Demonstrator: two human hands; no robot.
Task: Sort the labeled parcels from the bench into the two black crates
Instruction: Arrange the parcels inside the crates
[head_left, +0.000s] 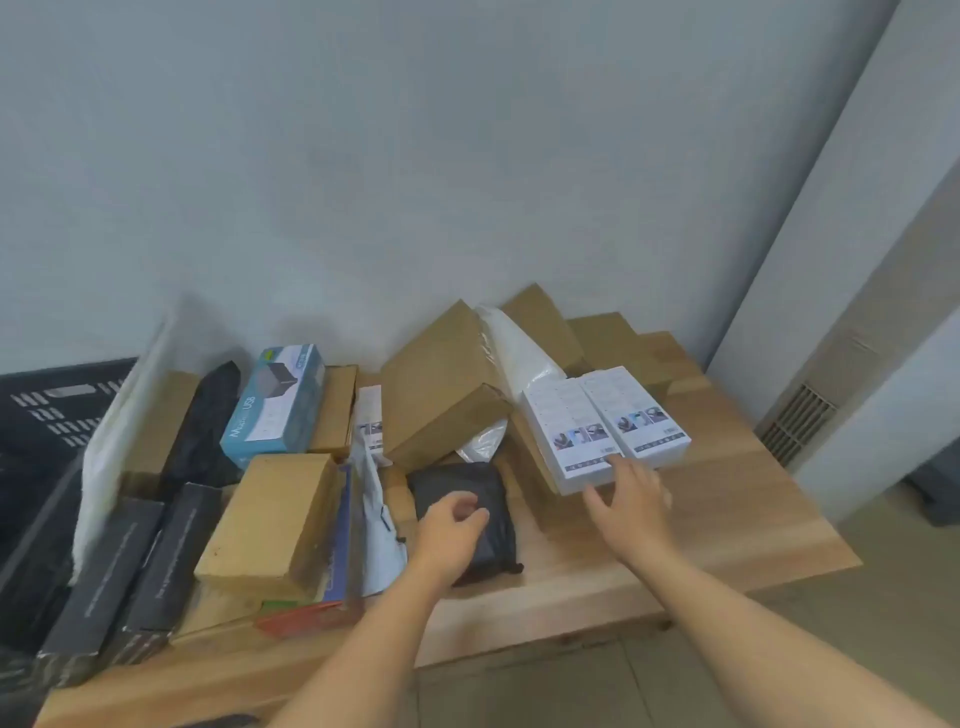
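Parcels are piled on a wooden bench (727, 519). My left hand (449, 530) hovers over a black plastic-wrapped parcel (467, 488) in the middle, fingers loosely curled and holding nothing. My right hand (631, 493) reaches with spread fingers to the near edge of a pair of white printed boxes (602, 426), its fingertips at their front edge. A black crate (47, 405) shows at the far left, partly hidden by the pile. A second crate is not in view.
Brown cardboard boxes (441, 384), a blue USB box (275, 405), long black boxes (130, 566), white plastic mailers (519, 353) and a tan box (270, 525) crowd the bench's left and back. A wall stands behind; a floor vent (800, 421) lies at the right.
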